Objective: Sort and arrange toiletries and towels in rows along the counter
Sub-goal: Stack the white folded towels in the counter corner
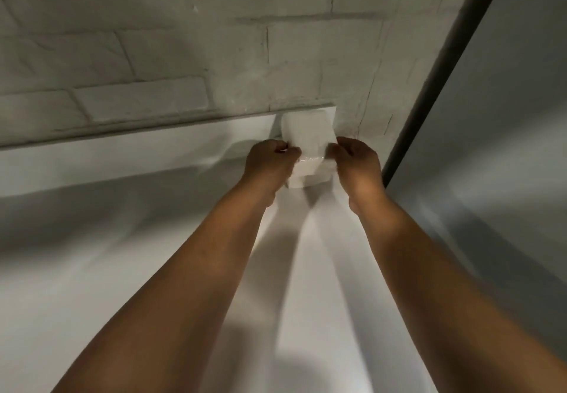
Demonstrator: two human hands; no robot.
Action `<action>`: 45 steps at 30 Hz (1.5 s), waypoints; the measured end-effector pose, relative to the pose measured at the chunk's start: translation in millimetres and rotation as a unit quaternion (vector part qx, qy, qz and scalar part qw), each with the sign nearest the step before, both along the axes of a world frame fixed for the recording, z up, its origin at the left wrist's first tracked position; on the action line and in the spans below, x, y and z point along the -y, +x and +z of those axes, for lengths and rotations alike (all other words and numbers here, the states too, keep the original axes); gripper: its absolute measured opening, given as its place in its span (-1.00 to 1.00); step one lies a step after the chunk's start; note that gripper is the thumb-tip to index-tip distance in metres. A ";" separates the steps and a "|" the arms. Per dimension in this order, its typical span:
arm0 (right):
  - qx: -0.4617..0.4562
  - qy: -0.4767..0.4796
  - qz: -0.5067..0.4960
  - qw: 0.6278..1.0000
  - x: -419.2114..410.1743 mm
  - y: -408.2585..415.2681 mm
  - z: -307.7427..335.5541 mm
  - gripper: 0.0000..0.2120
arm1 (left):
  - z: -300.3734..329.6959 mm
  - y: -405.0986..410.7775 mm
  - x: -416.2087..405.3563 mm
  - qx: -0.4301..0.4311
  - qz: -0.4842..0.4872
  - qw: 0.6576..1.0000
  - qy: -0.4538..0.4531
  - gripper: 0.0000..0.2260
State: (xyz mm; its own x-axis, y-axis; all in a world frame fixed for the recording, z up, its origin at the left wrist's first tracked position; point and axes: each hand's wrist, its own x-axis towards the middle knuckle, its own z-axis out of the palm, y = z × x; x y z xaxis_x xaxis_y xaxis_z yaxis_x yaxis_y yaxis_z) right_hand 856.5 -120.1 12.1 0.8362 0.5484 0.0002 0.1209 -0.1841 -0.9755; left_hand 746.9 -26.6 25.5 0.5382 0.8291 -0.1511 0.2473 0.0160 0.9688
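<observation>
A white wrapped pack, like a folded towel or tissue pack in clear plastic (307, 135), stands at the far end of the white counter (306, 254), close to the brick wall. My left hand (271, 164) grips its left edge with curled fingers. My right hand (356, 162) grips its right edge the same way. A second white pack (310, 178) lies under or just in front of it, partly hidden by both hands. Both forearms reach straight forward over the counter.
A white-painted brick wall (184, 55) runs along the back with a low ledge (122, 153) at its foot. A dark vertical frame (441, 85) and a pale panel (506, 116) close off the right side.
</observation>
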 end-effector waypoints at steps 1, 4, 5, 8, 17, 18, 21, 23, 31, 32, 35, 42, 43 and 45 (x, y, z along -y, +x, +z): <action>0.000 -0.011 0.003 1.000 -5.1 2.0 0.3 -0.70 | -0.4 1.1 -4.2 -0.001 0.003 1.000 -0.008 -0.93; 0.009 -0.040 0.007 0.999 -17.8 6.9 1.3 -0.71 | -2.8 4.0 -15.8 -0.006 0.005 0.999 -0.034 -0.90; 0.012 -0.042 0.008 0.999 -21.7 8.1 1.4 -0.72 | -2.9 4.5 -18.4 -0.006 0.005 0.999 -0.039 -0.91; 0.018 -0.042 0.008 0.999 -26.1 8.9 -0.1 -0.76 | -4.5 5.7 -22.5 -0.002 0.006 0.998 -0.059 -0.87; 0.007 -0.033 -0.002 0.999 -25.7 8.0 -3.9 -0.82 | -12.0 11.0 -21.0 0.012 0.024 0.996 -0.082 -0.86; 0.008 -0.034 -0.004 0.999 -25.9 7.3 -4.2 -0.80 | -12.3 11.3 -21.2 0.009 0.025 0.996 -0.082 -0.87; 0.020 -0.037 -0.003 0.999 -26.5 5.7 -3.7 -0.78 | -11.8 11.7 -21.6 0.007 0.028 0.996 -0.086 -0.86; 0.021 -0.038 -0.003 0.999 -26.0 6.1 -2.8 -0.77 | -11.1 12.3 -21.3 0.007 0.027 0.996 -0.090 -0.86; 0.039 -0.059 -0.032 0.997 -21.5 8.1 0.7 -0.60 | -6.5 5.9 -20.4 -0.028 0.040 0.997 -0.067 -0.60; 0.057 -0.060 -0.038 0.996 -20.5 5.4 3.4 -0.59 | -3.7 1.7 -19.6 -0.033 0.046 0.997 -0.058 -0.56; 0.122 -0.069 -0.037 0.989 -17.7 -10.7 12.4 -0.60 | 3.6 -13.4 -17.3 -0.046 0.043 0.997 -0.037 -0.55; 0.220 -0.039 0.039 0.974 -24.4 -82.3 37.3 -0.67 | 26.4 -76.3 -10.7 -0.039 0.069 0.996 0.044 -0.62; 0.222 -0.032 0.048 0.973 -26.9 -93.8 39.9 -0.68 | 29.7 -87.1 -11.1 -0.040 0.074 0.995 0.059 -0.63; 0.215 -0.022 0.078 0.973 -31.0 -120.6 45.4 -0.68 | 36.4 -115.1 -10.7 -0.045 0.095 0.992 0.075 -0.64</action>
